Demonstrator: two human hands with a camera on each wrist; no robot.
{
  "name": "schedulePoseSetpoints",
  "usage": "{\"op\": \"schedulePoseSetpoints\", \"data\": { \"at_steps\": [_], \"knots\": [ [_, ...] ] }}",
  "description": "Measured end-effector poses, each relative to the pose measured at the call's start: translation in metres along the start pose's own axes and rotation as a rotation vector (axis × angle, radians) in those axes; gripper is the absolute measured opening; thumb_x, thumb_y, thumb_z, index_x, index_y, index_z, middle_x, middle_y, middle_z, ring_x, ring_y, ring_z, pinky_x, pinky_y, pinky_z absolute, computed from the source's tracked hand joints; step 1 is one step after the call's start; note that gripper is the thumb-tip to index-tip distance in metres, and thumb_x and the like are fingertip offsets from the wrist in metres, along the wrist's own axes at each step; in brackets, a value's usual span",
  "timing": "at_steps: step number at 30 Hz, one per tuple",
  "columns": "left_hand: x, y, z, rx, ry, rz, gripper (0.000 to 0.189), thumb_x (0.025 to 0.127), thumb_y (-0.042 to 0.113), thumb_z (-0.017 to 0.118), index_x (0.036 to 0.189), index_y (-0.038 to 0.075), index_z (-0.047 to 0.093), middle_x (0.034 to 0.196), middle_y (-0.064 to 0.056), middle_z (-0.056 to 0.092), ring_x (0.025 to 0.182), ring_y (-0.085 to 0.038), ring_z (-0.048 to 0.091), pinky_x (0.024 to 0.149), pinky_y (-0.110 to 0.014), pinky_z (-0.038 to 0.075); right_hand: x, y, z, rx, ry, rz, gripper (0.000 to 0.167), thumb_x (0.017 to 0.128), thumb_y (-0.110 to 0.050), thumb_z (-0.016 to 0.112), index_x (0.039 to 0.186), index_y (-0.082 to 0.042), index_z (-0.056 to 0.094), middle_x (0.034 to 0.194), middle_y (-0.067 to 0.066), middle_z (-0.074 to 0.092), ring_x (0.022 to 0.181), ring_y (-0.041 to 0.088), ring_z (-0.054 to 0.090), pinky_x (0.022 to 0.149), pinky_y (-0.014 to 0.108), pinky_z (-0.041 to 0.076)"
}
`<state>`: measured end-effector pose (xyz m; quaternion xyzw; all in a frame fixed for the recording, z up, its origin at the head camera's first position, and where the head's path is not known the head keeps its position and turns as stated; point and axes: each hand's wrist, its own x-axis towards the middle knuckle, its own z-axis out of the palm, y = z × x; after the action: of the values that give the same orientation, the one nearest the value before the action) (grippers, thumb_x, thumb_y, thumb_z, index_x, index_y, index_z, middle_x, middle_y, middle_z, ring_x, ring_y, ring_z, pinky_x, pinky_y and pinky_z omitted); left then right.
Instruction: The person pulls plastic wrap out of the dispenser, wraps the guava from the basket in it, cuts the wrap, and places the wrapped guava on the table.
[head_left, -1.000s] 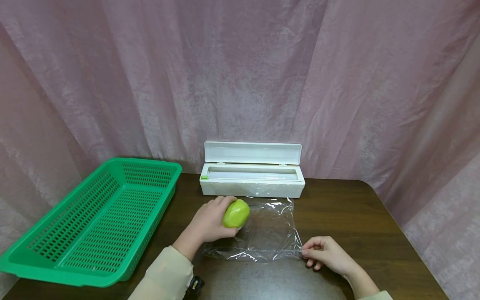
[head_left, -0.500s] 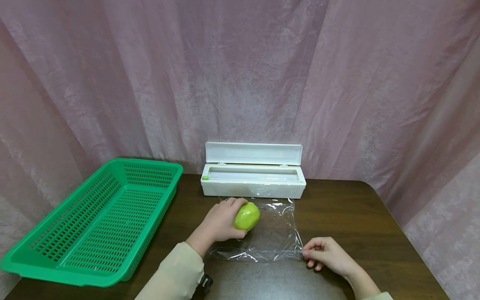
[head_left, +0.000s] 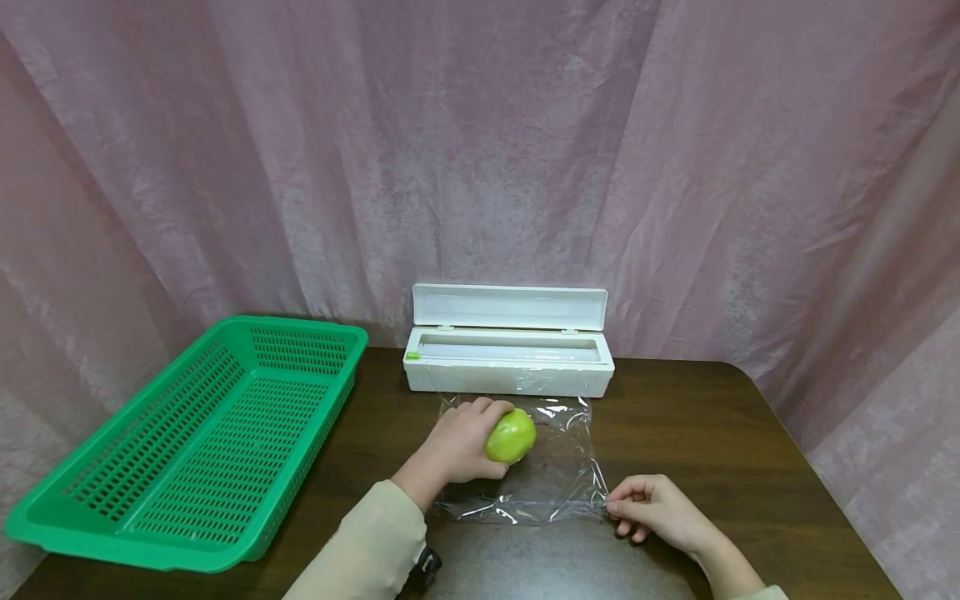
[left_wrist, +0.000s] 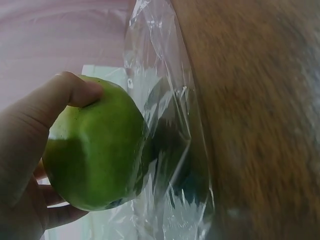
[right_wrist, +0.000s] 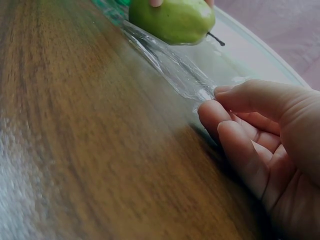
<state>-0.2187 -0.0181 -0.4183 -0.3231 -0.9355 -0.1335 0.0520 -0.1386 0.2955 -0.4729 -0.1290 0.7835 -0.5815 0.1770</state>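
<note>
Green fruit: the fruit (head_left: 512,436) is just below the centre of the head frame, over the clear film; whether its underside touches the film I cannot tell. Its dark stem (right_wrist: 216,39) shows at the top of the right wrist frame.
Left hand: the left hand (head_left: 459,446) holds the fruit from its left side. Its grip is parted to the fruit's width, thumb on one side and fingers on the other.
Right hand: the right hand (head_left: 660,510), at the lower right of the head frame, has its grip closed to a fine pinch, thumb and forefinger on a corner of the film.
Clear film: the creased film (head_left: 558,467) spreads between the right hand and the white box, glinting along its near edge.
White box: the long box (head_left: 510,379) sits at the centre, its lid (head_left: 510,307) raised behind, a small green piece (head_left: 412,356) at its left end.
Green basket: the slotted basket (head_left: 142,557) fills the lower left.
Worktop: the dark wooden worktop (head_left: 690,425) carries box and basket.
Backdrop: a pink curtain (head_left: 480,150) covers the upper frame.
</note>
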Motion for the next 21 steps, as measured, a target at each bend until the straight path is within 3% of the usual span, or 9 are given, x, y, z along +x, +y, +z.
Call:
{"op": "schedulePoseSetpoints", "data": {
  "at_steps": [14, 21],
  "knots": [
    [0.012, 0.015, 0.003, 0.067, -0.054, 0.031, 0.082, 0.065, 0.043, 0.078, 0.137, 0.024, 0.044, 0.127, -0.002, 0.054, 0.102, -0.021, 0.054, 0.084, -0.037, 0.045, 0.0, 0.001, 0.0, 0.012, -0.005, -0.013, 0.027, 0.09, -0.013, 0.063, 0.098, 0.013, 0.062, 0.073, 0.003, 0.069, 0.063, 0.008, 0.065, 0.052, 0.027, 0.054],
    [0.012, 0.019, 0.004, 0.063, -0.041, 0.044, 0.083, 0.065, 0.04, 0.079, 0.139, 0.025, 0.044, 0.13, -0.003, 0.052, 0.11, -0.022, 0.053, 0.09, -0.039, 0.045, 0.0, 0.001, 0.0, 0.01, 0.0, -0.008, 0.027, 0.09, -0.013, 0.063, 0.097, 0.012, 0.063, 0.072, 0.003, 0.069, 0.062, 0.008, 0.065, 0.051, 0.027, 0.054]
  ]
}}
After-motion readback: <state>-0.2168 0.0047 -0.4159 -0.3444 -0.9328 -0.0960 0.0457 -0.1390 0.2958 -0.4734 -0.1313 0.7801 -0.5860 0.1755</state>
